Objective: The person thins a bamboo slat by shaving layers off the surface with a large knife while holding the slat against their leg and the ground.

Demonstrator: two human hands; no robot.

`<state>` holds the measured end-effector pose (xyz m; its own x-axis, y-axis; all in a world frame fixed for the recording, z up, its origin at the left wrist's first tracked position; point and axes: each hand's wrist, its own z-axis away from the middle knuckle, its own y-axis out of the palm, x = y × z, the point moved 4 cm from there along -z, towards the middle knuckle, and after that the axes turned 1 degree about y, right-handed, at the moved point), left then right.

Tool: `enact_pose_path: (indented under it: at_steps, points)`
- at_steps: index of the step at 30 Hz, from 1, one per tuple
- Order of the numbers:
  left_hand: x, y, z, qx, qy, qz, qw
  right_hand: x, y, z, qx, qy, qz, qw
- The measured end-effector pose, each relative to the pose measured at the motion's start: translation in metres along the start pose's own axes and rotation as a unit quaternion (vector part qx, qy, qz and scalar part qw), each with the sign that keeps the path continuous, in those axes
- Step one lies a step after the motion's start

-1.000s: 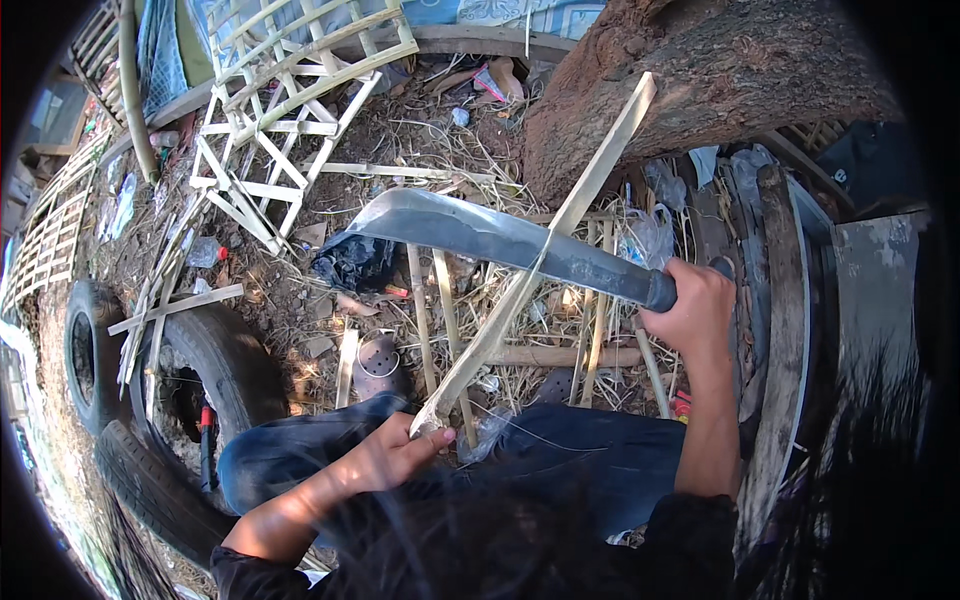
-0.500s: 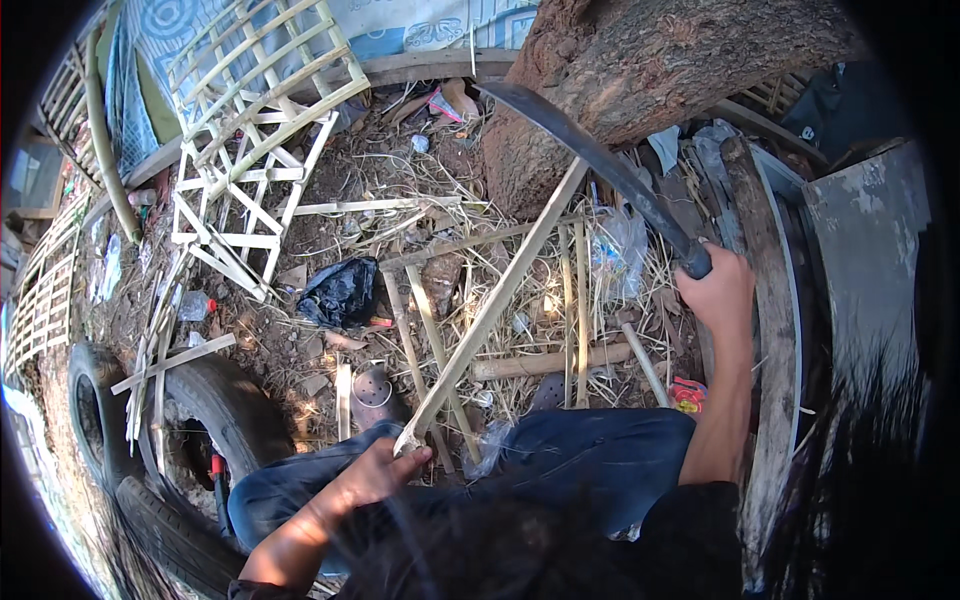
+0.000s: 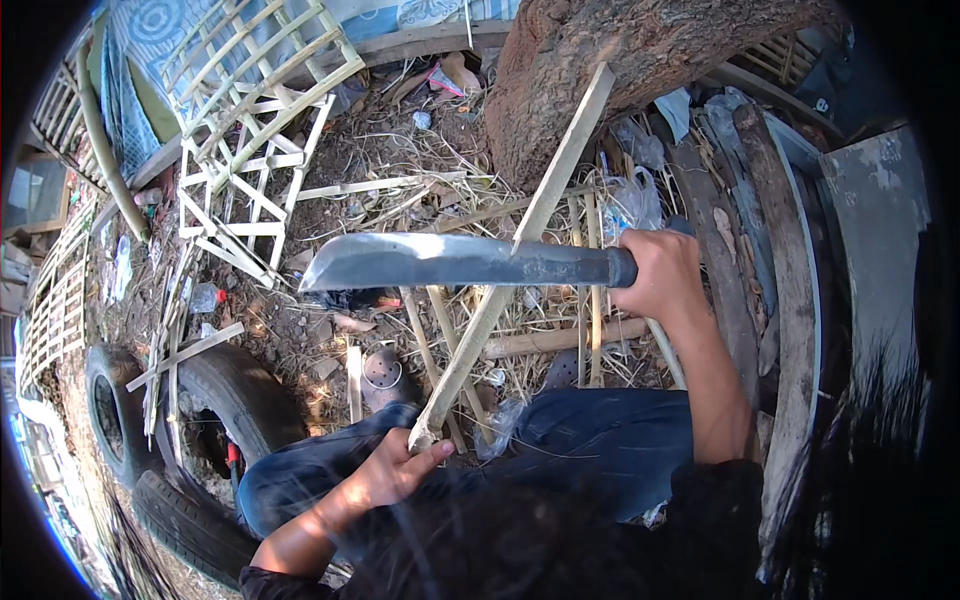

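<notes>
My left hand (image 3: 395,470) is closed round the near end of a long, flat bamboo strip (image 3: 475,338), which slants up and away to the right toward the tree trunk. With my right hand (image 3: 660,268) I grip the dark handle of a machete (image 3: 440,262). Its broad metal blade points left and crosses over the middle of the strip; whether it touches is hard to tell. Beneath the strip, other bamboo pieces (image 3: 590,330) lie crossed on the ground near my shoes (image 3: 382,372).
At the upper left leans a woven bamboo lattice (image 3: 250,150). Old tyres (image 3: 235,400) lie left of my knee. A thick tree trunk (image 3: 530,110) rises ahead. Weathered planks (image 3: 785,300) run along the right. Straw and litter cover the ground, including a plastic bottle (image 3: 207,298).
The machete has swung from pointing up and left beyond the strip's far end to lying level across its middle. My right hand moved slightly left; my left hand keeps its hold.
</notes>
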<state>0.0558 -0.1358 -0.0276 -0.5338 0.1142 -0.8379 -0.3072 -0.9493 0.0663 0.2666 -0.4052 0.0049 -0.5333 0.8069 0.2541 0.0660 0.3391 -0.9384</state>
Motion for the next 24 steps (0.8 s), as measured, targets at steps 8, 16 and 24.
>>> enact_pose_path:
  at_steps: [8,16,24]
  points:
    - [0.008,-0.006,0.002,-0.012,-0.011,-0.115,0.993,-0.044,-0.040,0.011,-0.082,0.062,0.103,0.989]
    - [0.009,-0.005,0.002,-0.050,0.014,-0.168,0.984,-0.049,-0.041,0.023,-0.080,0.162,0.110,0.977]
    - [0.017,-0.007,-0.004,-0.021,-0.059,-0.125,0.990,0.020,-0.007,0.007,-0.004,-0.083,-0.001,0.997]
